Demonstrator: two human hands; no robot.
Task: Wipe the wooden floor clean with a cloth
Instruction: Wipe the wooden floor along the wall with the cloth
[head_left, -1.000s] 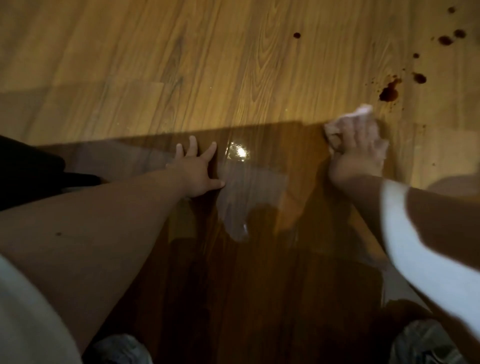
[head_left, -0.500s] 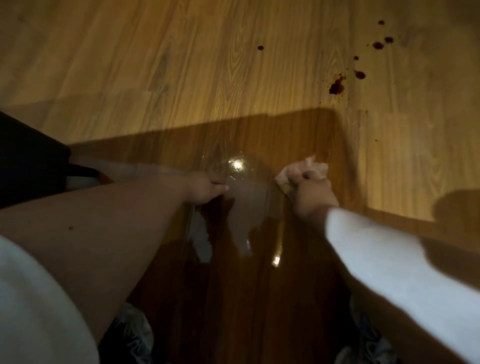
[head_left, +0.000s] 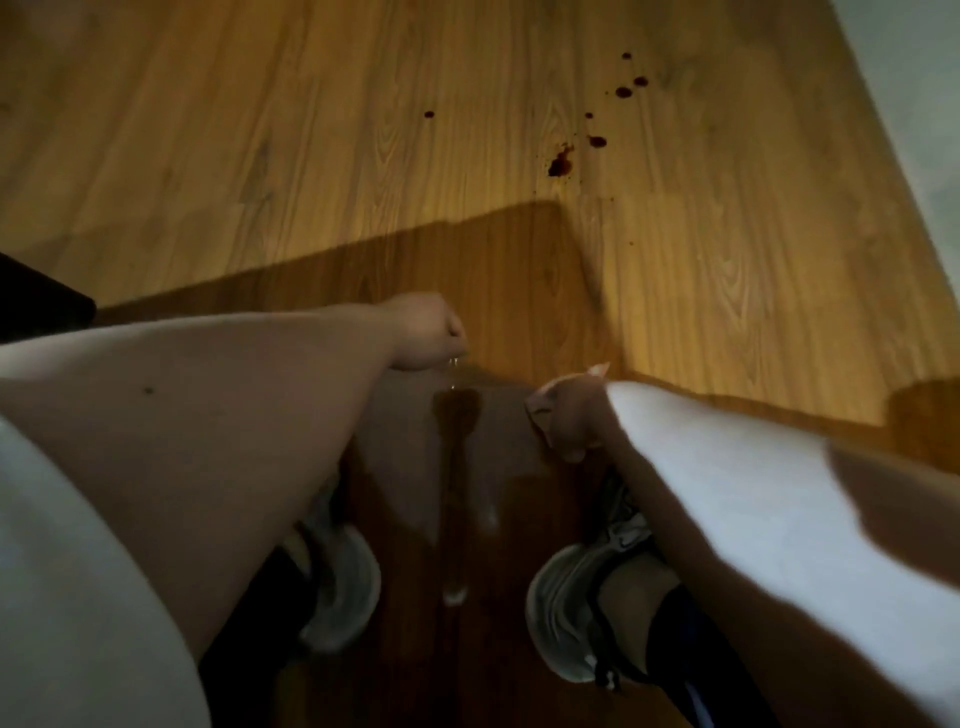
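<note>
Pale cloth (head_left: 538, 410) within tightly curled right-hand fingers (head_left: 567, 439).

Wood-grain plank floor (head_left: 311, 130), warmly lit far side, shadowed near; pale surface (head_left: 917, 98) upper right; dark object (head_left: 36, 304) left edge.

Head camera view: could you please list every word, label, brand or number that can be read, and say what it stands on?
No readable text in this view.
Tan wooden floor: only grain and dark red spots.
Crumpled pale cloth gripped in the right hand: no print visible.
Grey sneaker: a small dark mark on its tongue, too blurred to read.
</note>
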